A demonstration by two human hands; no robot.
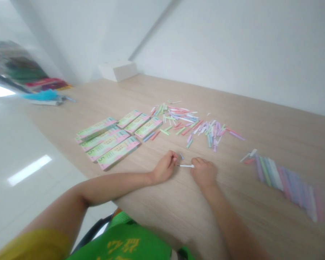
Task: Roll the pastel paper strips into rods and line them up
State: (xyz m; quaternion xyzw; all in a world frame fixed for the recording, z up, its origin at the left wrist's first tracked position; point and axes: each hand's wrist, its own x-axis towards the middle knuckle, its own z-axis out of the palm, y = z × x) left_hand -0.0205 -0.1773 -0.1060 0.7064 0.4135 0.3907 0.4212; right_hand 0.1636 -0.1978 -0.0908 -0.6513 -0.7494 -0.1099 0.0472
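Note:
Between my hands, low over the wooden table [151,202], is a thin white stick [186,166]. Its right end is held in the closed fingers of my right hand [204,171]. My left hand [166,167] is closed at the stick's dark, thin left end; whether it grips that end or something else is too small to tell. A small blue-grey piece [181,156] lies just beyond the gap between the hands. Farther back spreads a loose pile of pastel sticks and caps [184,117].
Several green and pink boxes [119,150] lie left of my hands. A row of pastel pens [289,184] lies at the right, with a few loose pieces [249,161] beside it. A white box [119,70] stands by the wall; blue and red items [43,95] are at the far left.

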